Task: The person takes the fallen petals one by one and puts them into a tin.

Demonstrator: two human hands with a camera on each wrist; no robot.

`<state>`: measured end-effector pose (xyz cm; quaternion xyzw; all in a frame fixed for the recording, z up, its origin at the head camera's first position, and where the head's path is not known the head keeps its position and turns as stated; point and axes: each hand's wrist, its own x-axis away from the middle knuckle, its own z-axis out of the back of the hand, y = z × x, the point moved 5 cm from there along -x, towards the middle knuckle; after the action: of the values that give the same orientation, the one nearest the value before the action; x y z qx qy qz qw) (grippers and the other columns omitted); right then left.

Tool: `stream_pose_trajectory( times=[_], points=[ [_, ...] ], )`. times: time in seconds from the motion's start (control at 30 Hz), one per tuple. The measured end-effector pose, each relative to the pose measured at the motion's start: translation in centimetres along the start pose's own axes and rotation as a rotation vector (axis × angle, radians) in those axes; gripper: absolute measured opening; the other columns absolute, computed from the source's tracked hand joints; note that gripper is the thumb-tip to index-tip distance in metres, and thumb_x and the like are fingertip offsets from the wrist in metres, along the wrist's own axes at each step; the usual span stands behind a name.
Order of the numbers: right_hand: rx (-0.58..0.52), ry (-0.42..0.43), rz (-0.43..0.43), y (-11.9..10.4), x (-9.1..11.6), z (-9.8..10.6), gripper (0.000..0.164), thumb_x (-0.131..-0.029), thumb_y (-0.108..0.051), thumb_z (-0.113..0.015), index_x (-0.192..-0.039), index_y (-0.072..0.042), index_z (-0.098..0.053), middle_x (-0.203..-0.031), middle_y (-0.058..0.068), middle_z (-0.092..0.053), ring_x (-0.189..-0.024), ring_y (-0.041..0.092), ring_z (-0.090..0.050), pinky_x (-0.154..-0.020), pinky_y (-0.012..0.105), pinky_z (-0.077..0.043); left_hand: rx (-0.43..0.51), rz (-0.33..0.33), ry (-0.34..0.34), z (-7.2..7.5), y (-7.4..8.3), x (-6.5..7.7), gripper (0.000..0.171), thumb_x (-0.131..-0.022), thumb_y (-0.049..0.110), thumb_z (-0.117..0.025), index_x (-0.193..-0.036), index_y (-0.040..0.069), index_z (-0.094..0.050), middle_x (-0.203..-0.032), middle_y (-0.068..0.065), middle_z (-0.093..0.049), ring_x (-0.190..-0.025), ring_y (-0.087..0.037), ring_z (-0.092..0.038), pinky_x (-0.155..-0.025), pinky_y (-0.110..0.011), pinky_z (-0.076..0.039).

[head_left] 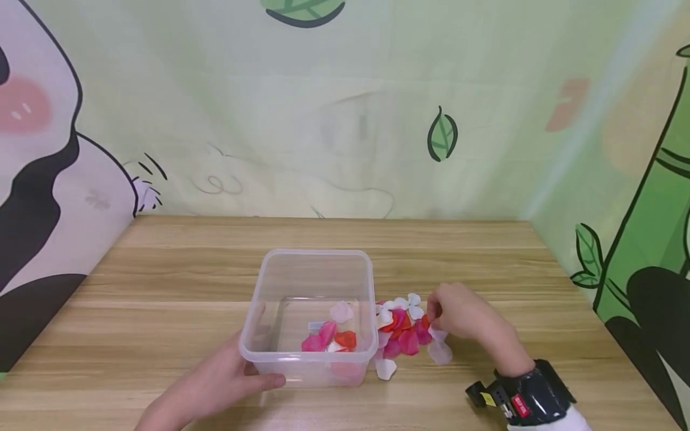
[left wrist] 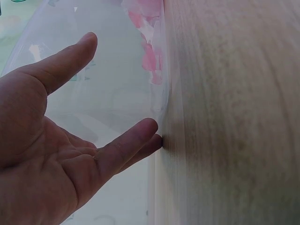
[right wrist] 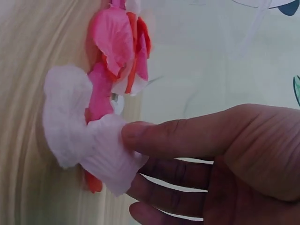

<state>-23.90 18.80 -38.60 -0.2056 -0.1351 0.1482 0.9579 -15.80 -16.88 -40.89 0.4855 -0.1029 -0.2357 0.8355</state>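
A clear plastic box [head_left: 308,357] stands on the table with several artificial petals inside, among them a pink petal [head_left: 327,330], a red petal [head_left: 345,340] and a pale petal [head_left: 341,311]. My left hand [head_left: 223,377] rests against the box's near left corner, thumb along the front; the left wrist view shows its fingers spread, fairly straight. Right of the box lies a loose heap of pink, red and white petals [head_left: 408,342]. At the heap's right edge, my right hand [head_left: 466,314] pinches a pale pink petal [right wrist: 115,154] between thumb and fingers. Another pale petal [right wrist: 68,112] lies against it.
The wooden table [head_left: 205,251] runs back to a cloth backdrop [head_left: 323,120] printed with leaves and a panda. A white petal [head_left: 385,368] lies at the heap's near side, close to the box. A black wrist device [head_left: 533,392] is strapped above my right hand.
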Motion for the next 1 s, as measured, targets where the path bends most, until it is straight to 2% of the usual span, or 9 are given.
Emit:
stream_pose_trajectory(
  times=[0.13, 0.27, 0.47, 0.67, 0.83, 1.0],
  points=[
    [-0.02, 0.011, 0.06, -0.4, 0.2, 0.5, 0.022, -0.083, 0.007, -0.073, -0.073, -0.011, -0.064, -0.071, 0.0, -0.057, -0.065, 0.016, -0.052, -0.058, 0.032, -0.046, -0.03, 0.021, 0.012, 0.1, 0.0, -0.1, 0.093, -0.088, 0.036, -0.083, -0.156, 0.011, -0.025, -0.125, -0.009, -0.063, -0.108, -0.022, -0.062, -0.094, -0.031, -0.052],
    [-0.03, 0.032, 0.129, -0.6, 0.3, 0.8, 0.023, -0.082, 0.007, -0.072, -0.072, -0.012, -0.064, -0.07, -0.003, -0.056, -0.064, 0.014, -0.051, -0.058, 0.031, -0.045, -0.019, 0.003, 0.006, 0.1, 0.0, 0.0, 0.09, -0.089, 0.034, -0.083, -0.154, 0.005, -0.028, -0.127, -0.011, -0.062, -0.111, -0.024, -0.06, -0.095, -0.031, -0.051],
    [-0.061, 0.088, 0.149, -1.2, 0.4, 1.5, 0.017, -0.088, 0.003, -0.073, -0.079, -0.011, -0.068, -0.071, -0.003, -0.057, -0.066, 0.014, -0.052, -0.058, 0.03, -0.046, -0.003, -0.016, 0.0, 0.1, 0.0, 0.0, 0.091, -0.089, 0.032, -0.083, -0.155, 0.005, -0.026, -0.127, -0.012, -0.061, -0.11, -0.024, -0.059, -0.094, -0.03, -0.051],
    [-0.135, 0.269, 0.185, -2.4, 0.9, 2.8, 0.008, -0.09, -0.001, -0.076, -0.09, -0.008, -0.073, -0.08, -0.001, -0.065, -0.075, 0.016, -0.059, -0.066, 0.031, -0.053, 0.037, 0.0, -0.006, -0.1, -0.1, 0.1, 0.085, -0.089, 0.028, -0.083, -0.152, 0.004, -0.031, -0.125, -0.011, -0.063, -0.11, -0.024, -0.061, -0.095, -0.029, -0.05],
    [-0.17, 0.442, 0.243, -3.7, 1.6, 3.4, 0.011, -0.087, -0.003, -0.082, -0.093, -0.01, -0.076, -0.084, -0.003, -0.07, -0.075, 0.014, -0.064, -0.069, 0.03, -0.056, 0.018, -0.012, -0.001, 0.0, -0.1, 0.1, 0.084, -0.089, 0.029, -0.083, -0.15, 0.002, -0.031, -0.123, -0.01, -0.063, -0.108, -0.024, -0.061, -0.093, -0.03, -0.051],
    [-0.2, 0.573, 0.332, -5.2, 2.4, 3.8, 0.014, -0.084, -0.001, -0.084, -0.092, -0.01, -0.077, -0.086, -0.004, -0.072, -0.075, 0.011, -0.066, -0.069, 0.03, -0.058, 0.012, -0.02, 0.008, -0.1, -0.1, -0.1, 0.088, -0.089, 0.028, -0.084, -0.154, 0.009, -0.028, -0.125, -0.011, -0.063, -0.11, -0.024, -0.06, -0.095, -0.029, -0.05]
  ],
)
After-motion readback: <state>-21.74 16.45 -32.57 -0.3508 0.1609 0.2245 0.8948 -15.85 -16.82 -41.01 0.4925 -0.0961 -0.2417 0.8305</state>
